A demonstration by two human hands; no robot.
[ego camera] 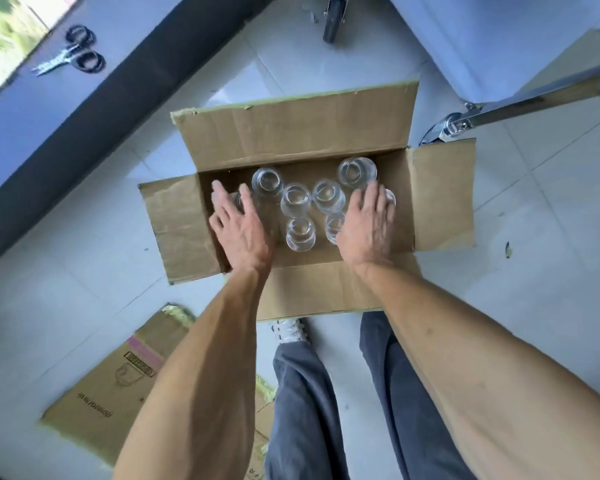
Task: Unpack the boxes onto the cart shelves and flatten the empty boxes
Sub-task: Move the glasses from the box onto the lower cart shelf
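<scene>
Both the left hand (238,221) and right hand (368,223) reach, fingers spread and gripping nothing, into the open box (291,133), each seemingly over an outer glass to lift; more glasses (296,199) stand between them.

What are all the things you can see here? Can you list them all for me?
open box: one, brown cardboard, on the floor, flaps spread
glasses: at least six, clear, inside the open box
flattened box: one, brown, printed, on the floor lower left
scissors: one pair, black handles, on the ledge upper left
cart leg: one, silver metal, upper right
shoe: one, white, below the box
left hand: reaching into the box, fingers straight
right hand: over the glasses, fingers straight
</scene>
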